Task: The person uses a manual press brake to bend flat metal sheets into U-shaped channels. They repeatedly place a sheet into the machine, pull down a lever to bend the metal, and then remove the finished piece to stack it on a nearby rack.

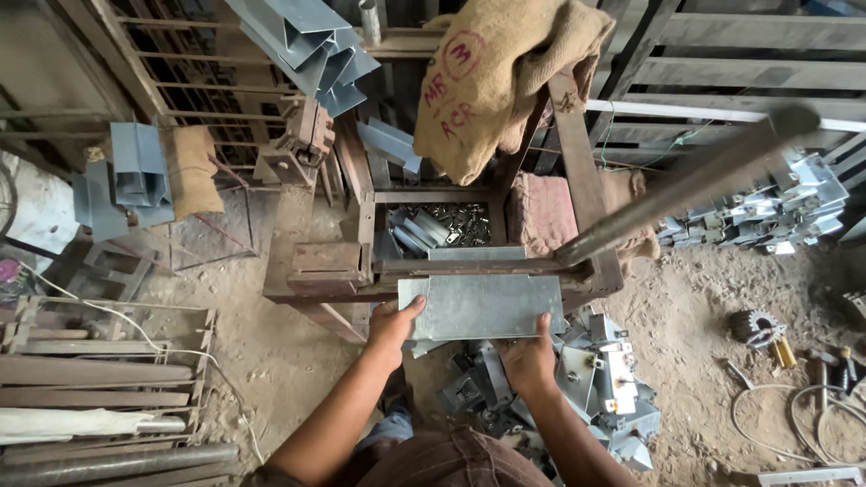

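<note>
A flat grey sheet-metal plate lies level in front of a rusty iron press frame, its far edge against the frame's bar. My left hand grips the plate's left near corner, thumb on top. My right hand holds the near edge toward the right, thumb on top. A long dark lever bar slants from the frame's right side up to the upper right.
Bent metal brackets are heaped on the dirt floor below the plate and stacked at right. Small metal pieces fill a bin behind the frame. A burlap sack drapes over the top. A gear, wires and rusty bars lie around.
</note>
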